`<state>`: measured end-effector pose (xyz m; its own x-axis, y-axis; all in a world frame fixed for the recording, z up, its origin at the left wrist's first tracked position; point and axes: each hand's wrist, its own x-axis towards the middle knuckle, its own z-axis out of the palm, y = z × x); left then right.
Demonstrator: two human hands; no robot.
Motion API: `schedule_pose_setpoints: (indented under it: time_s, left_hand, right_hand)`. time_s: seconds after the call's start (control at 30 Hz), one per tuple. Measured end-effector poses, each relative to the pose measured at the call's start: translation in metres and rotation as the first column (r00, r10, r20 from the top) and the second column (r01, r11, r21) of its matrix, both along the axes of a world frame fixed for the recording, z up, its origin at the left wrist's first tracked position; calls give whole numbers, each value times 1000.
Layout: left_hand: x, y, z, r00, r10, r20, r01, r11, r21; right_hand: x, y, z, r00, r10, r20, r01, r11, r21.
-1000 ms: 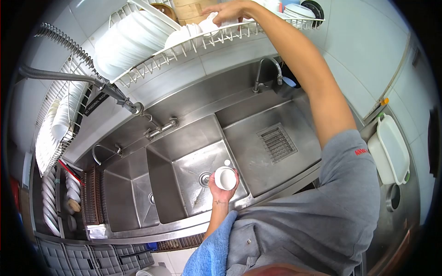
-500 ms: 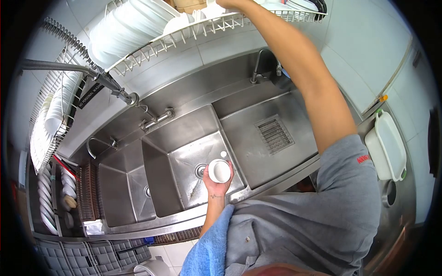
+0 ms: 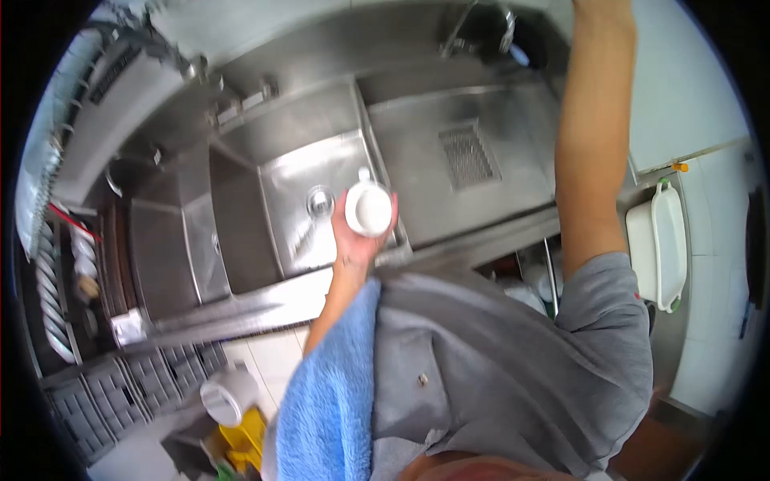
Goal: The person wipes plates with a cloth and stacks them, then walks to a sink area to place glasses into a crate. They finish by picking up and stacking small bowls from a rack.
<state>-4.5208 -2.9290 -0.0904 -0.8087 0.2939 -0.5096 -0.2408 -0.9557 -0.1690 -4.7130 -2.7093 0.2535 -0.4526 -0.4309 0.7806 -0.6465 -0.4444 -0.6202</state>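
Observation:
In my left hand is a white cup, held over the front edge of the middle sink basin. My fingers wrap around its sides, and its mouth faces up toward me. A small white handle points away from me. My right arm stretches up to the top edge of the view, where the hand is cut off, so whatever it touches is hidden. Over my left shoulder hangs a blue towel.
A flat draining section with a grate lies right of the basin. Far right stands a white tub with green handles. White dishes are stacked at far left. Below are grey crates and a white bucket.
The view has tilted down and turned, so the dish rack above has mostly left it. My right arm has swung rightward from the rack. The cup stays in my left hand.

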Motion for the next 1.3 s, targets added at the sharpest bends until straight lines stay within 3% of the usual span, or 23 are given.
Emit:
schedule_pose_setpoints:
  time_s: [0.03, 0.1, 0.17, 0.2, 0.23, 0.3, 0.37, 0.43, 0.47, 0.5, 0.53, 0.63, 0.67, 0.77, 0.83, 0.9, 0.93, 1.07, 1.17, 1.23, 1.3]
  left_hand:
    - [4, 2, 3, 1000, -24, 1, 24, 1000, 12]
    - [9, 7, 6, 997, -68, -48, 72, 995, 72]
    - [13, 13, 11, 996, -84, -32, 85, 995, 53]
    - [14, 15, 11, 995, -97, -36, 98, 995, 35]
    - [16, 17, 13, 993, -111, -39, 111, 994, 16]
    - [20, 20, 19, 992, -120, -25, 119, 993, -20]
    - [22, 22, 18, 987, -126, -101, 105, 976, -191]
    - [21, 26, 13, 994, -104, -26, 95, 969, -226]
    - [25, 23, 2, 996, -86, -30, 81, 985, -150]
    - [27, 22, -7, 997, -66, -34, 63, 995, -72]
    - [28, 24, -6, 991, -82, -105, 71, 992, -103]
    - [37, 22, -7, 979, -122, -165, 114, 992, -58]
    - [38, 23, 0, 974, -159, -162, 147, 986, -83]
    - [49, 24, -8, 972, -178, -156, 183, 983, 19]
    - [56, 26, -12, 980, -179, -90, 184, 982, 49]
    - [62, 30, -22, 974, -224, -38, 221, 972, -77]
    - [63, 32, -24, 967, -250, -57, 248, 968, -41]
    - [64, 37, -23, 951, -308, -2, 305, 942, -138]
    - [61, 41, -18, 957, -288, -28, 285, 955, -79]
    - [57, 47, -9, 963, -269, 22, 269, 950, -159]
    - [54, 48, -10, 962, -266, 55, 271, 933, -237]
  right_hand:
    - [27, -4, -25, 983, 186, 0, -186, 981, 49]
    - [44, -21, -81, 918, -209, 337, 261, 959, -115]
    - [77, -23, -148, 763, -177, 621, 143, 984, 106]
    - [93, -35, -180, 783, -118, 610, 104, 993, 58]
    - [110, -40, -200, 744, -125, 657, 45, 989, 138]
    - [135, -50, -242, 816, -285, 503, 117, 934, 339]
    - [158, -60, -264, 818, -249, 519, 99, 949, 299]
    - [170, -63, -287, 954, -179, 242, 125, 967, 224]
    - [175, -63, -290, 953, -175, 246, 119, 967, 226]
    - [179, -63, -292, 978, -159, 137, 125, 966, 226]
    - [182, -62, -294, 990, -139, 26, 130, 966, 225]
    - [193, -58, -307, 989, -146, 4, 140, 959, 245]
    - [196, -52, -312, 984, -161, -82, 179, 933, 313]
    - [206, -39, -316, 988, -133, -78, 154, 886, 438]
    - [210, -36, -319, 995, -94, -45, 104, 894, 436]
    - [215, -33, -327, 994, -22, 107, -16, 940, 341]
    - [217, -30, -327, 991, -2, 136, -45, 939, 340]
    - [221, -18, -326, 978, 4, 209, -69, 950, 304]
    - [219, -13, -320, 954, 14, 300, -126, 925, 359]
    - [218, -11, -306, 927, -176, 331, -62, 799, 598]
    - [212, -12, -307, 921, -167, 352, -89, 789, 607]
